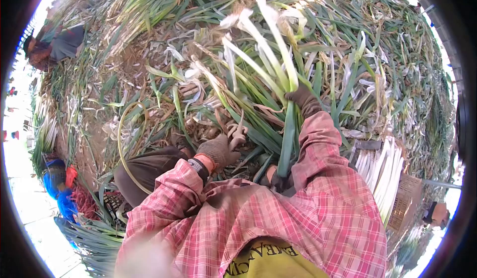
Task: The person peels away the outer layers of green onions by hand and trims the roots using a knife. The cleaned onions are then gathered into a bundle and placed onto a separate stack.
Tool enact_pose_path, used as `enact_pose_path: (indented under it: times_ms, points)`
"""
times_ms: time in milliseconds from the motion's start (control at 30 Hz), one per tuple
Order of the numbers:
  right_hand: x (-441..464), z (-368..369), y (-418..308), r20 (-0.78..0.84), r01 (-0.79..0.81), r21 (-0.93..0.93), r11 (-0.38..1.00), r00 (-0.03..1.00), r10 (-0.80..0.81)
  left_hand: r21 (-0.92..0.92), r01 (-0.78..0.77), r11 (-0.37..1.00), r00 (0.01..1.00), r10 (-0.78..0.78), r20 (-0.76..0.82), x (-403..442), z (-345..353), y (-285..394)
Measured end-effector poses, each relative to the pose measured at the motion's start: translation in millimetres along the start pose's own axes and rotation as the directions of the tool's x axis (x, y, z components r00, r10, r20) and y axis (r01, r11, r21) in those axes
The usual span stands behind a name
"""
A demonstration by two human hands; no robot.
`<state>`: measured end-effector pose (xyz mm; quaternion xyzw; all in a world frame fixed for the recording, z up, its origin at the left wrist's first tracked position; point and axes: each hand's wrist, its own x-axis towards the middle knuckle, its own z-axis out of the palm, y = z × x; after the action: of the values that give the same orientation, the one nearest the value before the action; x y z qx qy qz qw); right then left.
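Note:
My right hand (304, 102), in a brown glove, is closed round several leeks (271, 46). Their white stems and roots point away from me, and their green leaves (286, 143) hang back toward my lap. My left hand (218, 151), also gloved, is closed low in front of my left knee. A pale brown, crumpled piece (237, 133) shows at its fingers; I cannot make out what it is. More leeks (238, 101) with dry outer leaves lie between my hands.
Loose leaves and peelings (367, 79) cover the ground all around. White trimmed stalks (381, 171) lie to my right beside a brown crate (405, 201). Blue and red bundles (64, 188) sit at the left, near more leeks (92, 240). Another person (59, 44) is at the far left.

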<state>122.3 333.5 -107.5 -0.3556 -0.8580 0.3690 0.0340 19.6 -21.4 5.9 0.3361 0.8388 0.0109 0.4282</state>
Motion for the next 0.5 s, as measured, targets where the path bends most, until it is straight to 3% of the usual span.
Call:
enact_pose_path:
  times_ms: [33,67,133,200,233,267,367,433,467,500]
  points:
    - [2,-7,3,-0.074,0.113,0.118,0.987,0.992,-0.105,-0.007,-0.014,1.0,0.999,0.014,0.048,2,0,2]
    - [3,-14,0,-0.029,0.012,0.142,0.99,1.0,-0.008,-0.044,0.007,0.999,1.0,-0.008,-0.024,3,6,3]
    - [1,-25,-10,0.076,-0.188,0.173,0.967,0.981,0.178,0.014,-0.044,0.999,0.998,0.044,0.046,13,19,9]
    - [2,-7,-5,-0.003,-0.073,0.165,0.984,0.997,0.074,0.012,-0.071,0.997,0.99,0.069,0.122,27,32,8]
    - [2,3,-1,-0.043,-0.016,0.16,0.987,0.999,0.023,0.014,-0.055,0.998,0.995,0.053,0.078,32,35,7]
    - [-4,3,-17,0.081,-0.137,0.055,0.989,0.988,0.133,0.016,-0.038,0.999,0.999,0.037,0.036,33,34,12]
    - [1,42,-7,0.233,-0.194,-0.032,0.981,0.952,0.196,0.059,-0.078,0.995,0.996,0.076,0.043,36,21,20]
    - [3,61,-3,0.225,-0.165,-0.129,0.978,0.955,0.191,0.063,-0.065,0.996,0.994,0.06,0.091,59,32,11]
    - [3,69,-3,0.218,-0.154,-0.174,0.973,0.957,0.19,0.017,0.08,0.997,0.983,-0.081,0.166,62,19,14]
    - [-3,64,-17,0.258,-0.178,-0.156,0.971,0.942,0.214,-0.036,0.122,0.992,0.986,-0.117,0.119,67,13,12]
